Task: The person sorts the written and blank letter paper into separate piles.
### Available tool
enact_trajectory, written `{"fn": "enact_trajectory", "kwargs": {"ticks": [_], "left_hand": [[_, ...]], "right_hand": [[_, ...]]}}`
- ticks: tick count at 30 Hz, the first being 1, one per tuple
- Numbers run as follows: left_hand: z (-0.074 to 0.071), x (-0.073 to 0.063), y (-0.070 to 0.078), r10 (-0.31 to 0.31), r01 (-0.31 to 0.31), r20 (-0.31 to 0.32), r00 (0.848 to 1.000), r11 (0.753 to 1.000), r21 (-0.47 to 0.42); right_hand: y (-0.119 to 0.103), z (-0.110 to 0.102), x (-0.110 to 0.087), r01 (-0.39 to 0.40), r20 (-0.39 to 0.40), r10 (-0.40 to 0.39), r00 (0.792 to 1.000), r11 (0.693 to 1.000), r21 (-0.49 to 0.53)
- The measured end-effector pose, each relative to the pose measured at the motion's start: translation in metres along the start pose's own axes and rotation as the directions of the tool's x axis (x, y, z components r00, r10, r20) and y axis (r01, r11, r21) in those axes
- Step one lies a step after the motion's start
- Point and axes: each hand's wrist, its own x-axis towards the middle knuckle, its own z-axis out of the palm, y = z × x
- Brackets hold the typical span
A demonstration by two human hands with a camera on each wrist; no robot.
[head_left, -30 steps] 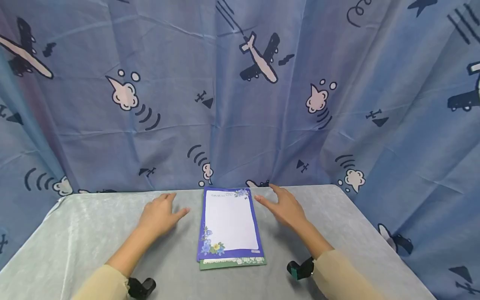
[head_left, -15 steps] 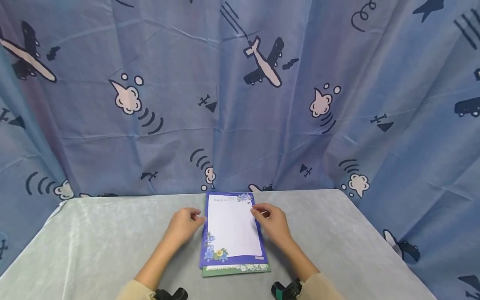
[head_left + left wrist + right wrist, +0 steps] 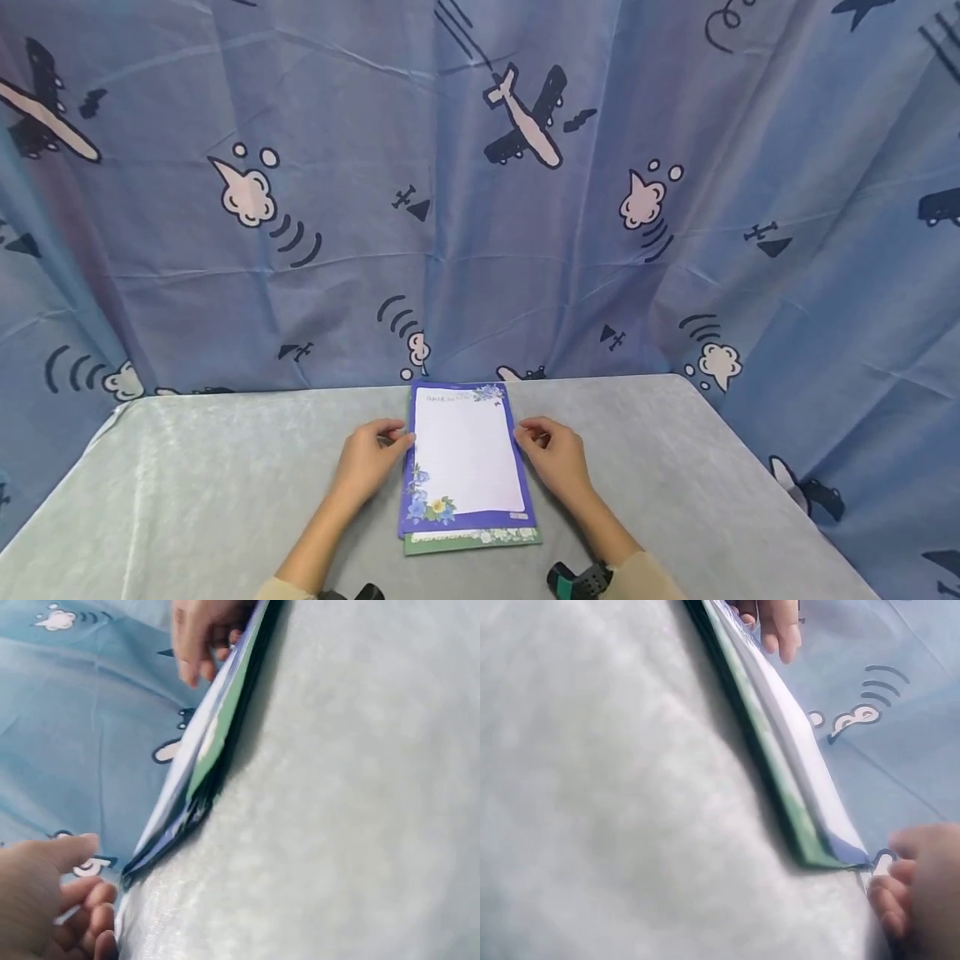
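A stack of floral-bordered paper sheets [image 3: 468, 454] lies on the table, a violet-framed white one on top and a green one [image 3: 472, 542] showing below its near edge. My left hand [image 3: 367, 458] is at the left edge, its thumb tip overlapping the border in the head view. Across from it, my right hand [image 3: 555, 458] has its thumb at the right edge. Both hands have loosely bent fingers. In the left wrist view, the left hand [image 3: 45, 900] is beside a corner of the layered stack [image 3: 202, 757]. The right wrist view has the right hand [image 3: 922, 889] near another corner.
A pale grey cloth covers the table [image 3: 247, 500]. Right behind its far edge hangs a blue curtain [image 3: 337, 208] printed with airplanes and clouds. Black wrist-worn devices sit at the sleeves, the right one [image 3: 581, 581] with a green patch.
Both hands have come inward from wide apart to the stack's sides, fingers bending more. In the last half second the right hand has shifted slightly right, off the top sheet to its edge.
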Motion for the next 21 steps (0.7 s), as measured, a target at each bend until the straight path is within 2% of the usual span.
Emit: {"fn": "enact_trajectory", "kwargs": {"ticks": [4,9,12,21], "left_hand": [[0.002,-0.003,-0.007,0.012,-0.012,-0.02,1.0,1.0,0.021],[0.006,-0.008,-0.012,0.082,-0.076,-0.03,0.996,0.984,0.159],[0.008,-0.009,-0.014,0.109,-0.1,-0.035,0.993,0.974,0.202],[0.012,-0.006,-0.012,0.115,-0.108,-0.021,0.993,0.97,0.219]], "right_hand": [[-0.001,0.005,-0.002,0.016,0.011,-0.016,1.0,0.998,-0.056],[-0.002,0.008,-0.005,0.008,0.02,-0.006,1.0,0.998,-0.066],[-0.001,0.01,-0.006,0.016,0.03,-0.014,0.999,0.998,-0.053],[0.004,0.008,-0.004,0.05,0.026,-0.048,0.998,0.996,-0.08]]}}
